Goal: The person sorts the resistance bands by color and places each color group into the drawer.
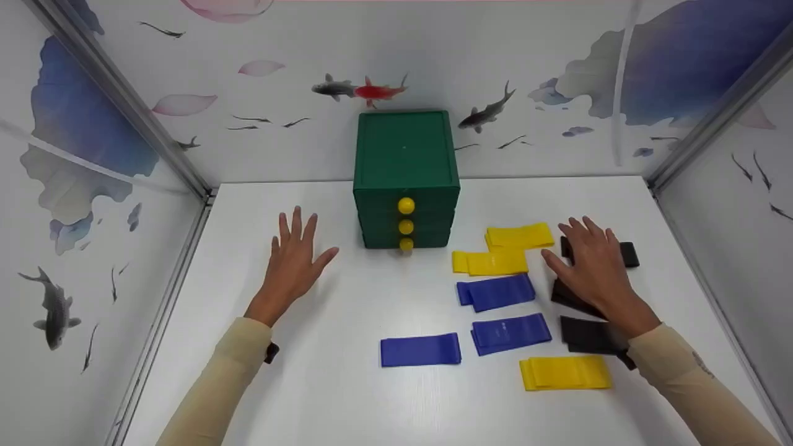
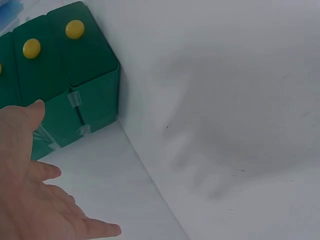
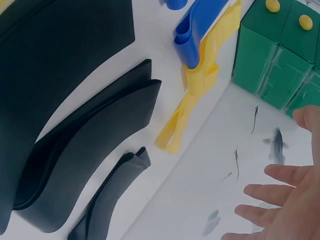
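- Drawer box point(image 1: 406, 148), green, stands upright on the white worktop point(image 1: 334, 402), with three yellow knobs point(image 1: 406, 205) down its front.
- Left hand point(image 1: 292, 266) is left of the drawer box and apart from it, fingers and thumb spread, holding nothing.
- Right hand point(image 1: 598, 266) is well to the right of the drawer box, fingers spread, thumb out toward it, grip empty; seen from the head, it partly hides the black bands.
- Three black bands point(image 1: 588, 334), folded, lie farthest to the right of the drawer box.
- Two yellow bands point(image 1: 495, 263) lie close together, near the drawer box's front right; a third yellow band point(image 1: 567, 373) is well forward and right of it.
- Two blue bands point(image 1: 511, 334) lie forward and right of the drawer box; another blue band point(image 1: 420, 350) lies almost straight in front.
- Behind the drawer box, fish decorate the wall point(image 1: 279, 148).
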Available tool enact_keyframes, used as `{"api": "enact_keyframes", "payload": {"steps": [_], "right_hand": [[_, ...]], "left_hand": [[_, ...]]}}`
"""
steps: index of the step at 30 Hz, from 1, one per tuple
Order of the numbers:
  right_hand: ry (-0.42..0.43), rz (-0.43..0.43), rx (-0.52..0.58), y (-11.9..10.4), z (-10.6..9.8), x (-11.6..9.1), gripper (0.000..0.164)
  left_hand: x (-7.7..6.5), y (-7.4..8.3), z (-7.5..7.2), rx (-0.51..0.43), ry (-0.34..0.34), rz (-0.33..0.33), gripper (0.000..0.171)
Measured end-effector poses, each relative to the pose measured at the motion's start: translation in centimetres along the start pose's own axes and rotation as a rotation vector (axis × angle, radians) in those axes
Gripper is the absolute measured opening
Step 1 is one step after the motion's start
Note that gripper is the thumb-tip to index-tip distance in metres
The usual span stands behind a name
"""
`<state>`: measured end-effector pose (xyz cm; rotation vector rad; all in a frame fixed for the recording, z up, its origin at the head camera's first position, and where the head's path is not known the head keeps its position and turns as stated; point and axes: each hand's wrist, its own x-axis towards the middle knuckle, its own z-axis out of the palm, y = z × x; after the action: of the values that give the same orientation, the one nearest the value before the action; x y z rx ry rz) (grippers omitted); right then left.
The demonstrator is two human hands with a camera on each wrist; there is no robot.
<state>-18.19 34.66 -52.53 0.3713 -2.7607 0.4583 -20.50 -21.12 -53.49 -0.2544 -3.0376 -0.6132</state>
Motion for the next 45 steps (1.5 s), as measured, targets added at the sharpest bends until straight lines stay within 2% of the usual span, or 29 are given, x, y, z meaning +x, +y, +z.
{"api": "enact_keyframes", "payload": {"steps": [11,20,26,31,37,45], "right_hand": [[0.082,-0.101,0.042,-1.6,0.2,1.7,0.052],[0.077,-0.156,0.048,-2.9,0.6,3.1,0.050],[0.086,-0.187,0.076,-4.1,0.8,3.9,0.049],[0.055,-0.161,0.120,-5.5,1.2,4.4,0.046],[0.009,-0.084,0.194,-7.4,1.2,5.3,0.044],[-0.023,-0.051,0.267,-10.0,1.3,6.5,0.044]], "left_hand": [[1.6,1.0,-1.4,-0.136,-0.001,-0.038,0.083],[2.8,2.6,-2.5,-0.325,-0.037,-0.063,0.080],[3.7,3.4,-3.1,-0.447,-0.031,-0.056,0.077],[4.5,3.9,-3.4,-0.508,-0.014,-0.046,0.073],[5.4,4.8,-4.2,-0.629,-0.006,-0.075,0.071],[6.4,5.3,-4.8,-0.771,-0.003,-0.081,0.069]]}}
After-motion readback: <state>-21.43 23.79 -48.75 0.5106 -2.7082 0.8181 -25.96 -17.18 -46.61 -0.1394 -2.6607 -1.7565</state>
